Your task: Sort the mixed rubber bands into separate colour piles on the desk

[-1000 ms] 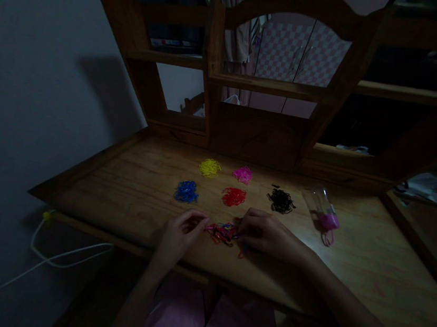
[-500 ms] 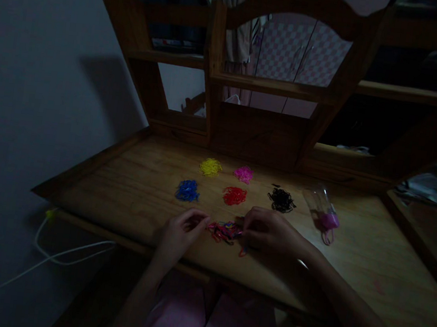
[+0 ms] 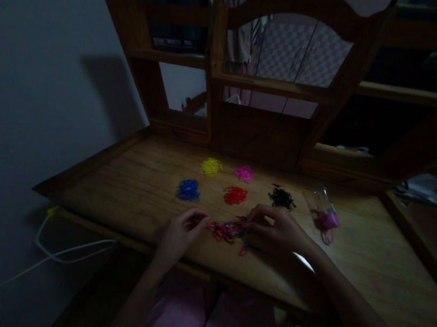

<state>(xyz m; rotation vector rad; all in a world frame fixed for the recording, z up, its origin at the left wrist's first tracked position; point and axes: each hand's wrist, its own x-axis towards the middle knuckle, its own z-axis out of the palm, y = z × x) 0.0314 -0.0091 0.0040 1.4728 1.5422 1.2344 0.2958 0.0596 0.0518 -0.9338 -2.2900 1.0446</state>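
A mixed heap of coloured rubber bands lies near the front edge of the wooden desk. My left hand rests at the heap's left side, fingertips pinched at its edge. My right hand is at the heap's right side, fingers curled and pinched together just above it; what they hold is too small to make out. Behind the heap sit sorted piles: blue, yellow, red, pink and black.
A clear plastic bottle with a pink cap lies on its side to the right of the black pile. A wooden hutch with shelves stands at the desk's back. A white cable hangs off the left front corner.
My right hand has lifted slightly and shifted right and away from the mixed heap, toward the black pile. My left hand has stayed at the heap's left edge.
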